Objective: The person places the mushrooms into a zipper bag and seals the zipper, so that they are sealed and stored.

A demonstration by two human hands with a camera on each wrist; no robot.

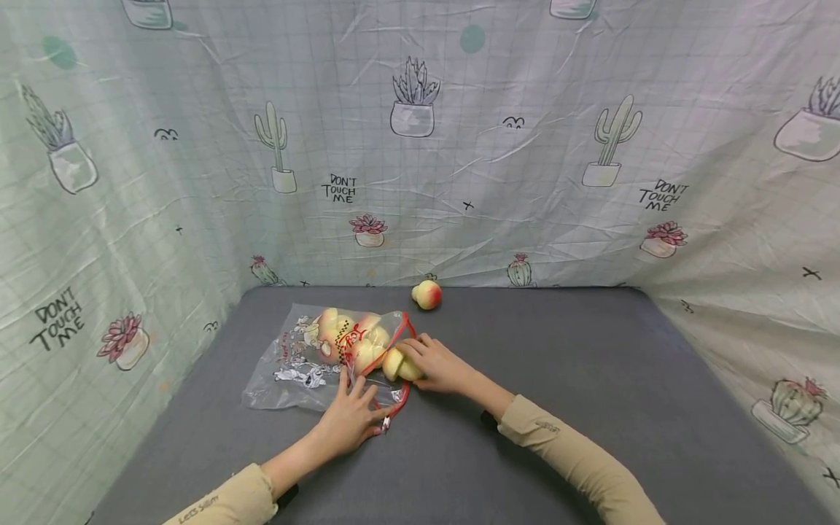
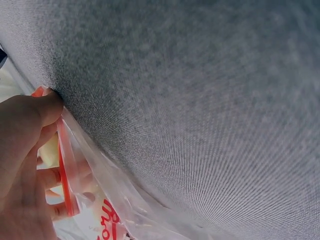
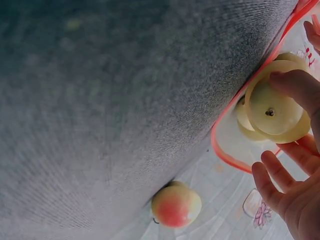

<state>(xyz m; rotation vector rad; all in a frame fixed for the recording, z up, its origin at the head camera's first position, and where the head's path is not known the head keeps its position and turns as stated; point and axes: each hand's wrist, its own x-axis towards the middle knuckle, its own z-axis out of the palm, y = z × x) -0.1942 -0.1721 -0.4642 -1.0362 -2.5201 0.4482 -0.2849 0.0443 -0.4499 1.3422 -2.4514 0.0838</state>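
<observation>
A clear plastic bag [image 1: 269, 383] with a red-edged mouth and printed pictures lies left of centre, its mouth to the right. Inside it are several yellow pears [image 1: 370, 343] with a red blush. My left hand [image 1: 348, 417] pinches the near corner of the mouth; the left wrist view shows thumb and finger at the red rim [image 2: 63, 170], other fingers behind the plastic. At the mouth, my right hand [image 1: 438, 366] grips a yellow pear [image 3: 275, 107], thumb on its round end and fingers under it. This pear overlaps the opening in the right wrist view.
Another pear [image 1: 428, 294], red on one side, sits by the back edge of the dark grey table [image 1: 558, 364]. A pale curtain [image 1: 459, 160] with cactus drawings hangs behind the table and along both sides.
</observation>
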